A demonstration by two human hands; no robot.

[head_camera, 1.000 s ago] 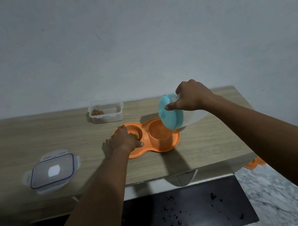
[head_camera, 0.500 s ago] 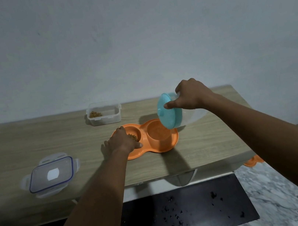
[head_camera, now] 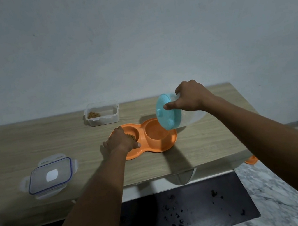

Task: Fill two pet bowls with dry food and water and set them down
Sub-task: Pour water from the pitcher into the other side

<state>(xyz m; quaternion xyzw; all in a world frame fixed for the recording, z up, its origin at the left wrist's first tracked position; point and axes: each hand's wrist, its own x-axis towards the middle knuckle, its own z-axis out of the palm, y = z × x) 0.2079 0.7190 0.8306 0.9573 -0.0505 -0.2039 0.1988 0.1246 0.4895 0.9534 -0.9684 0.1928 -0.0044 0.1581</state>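
Left hand [head_camera: 120, 142] rests palm-down, gripping the orange double bowl [head_camera: 165, 143] at its nine o'clock rim; right hand [head_camera: 190, 97] clamps the tilted water jug [head_camera: 169, 114] above the bowl's three o'clock well.

Head cam, angled down over table [head_camera: 33, 145].

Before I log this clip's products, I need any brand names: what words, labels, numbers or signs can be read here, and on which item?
None can be read.
container lid: a blank white patch, no visible print.
teal-lidded jug: only moulded bumps, no text.
orange double bowl: plain.
clear food tub: plain.
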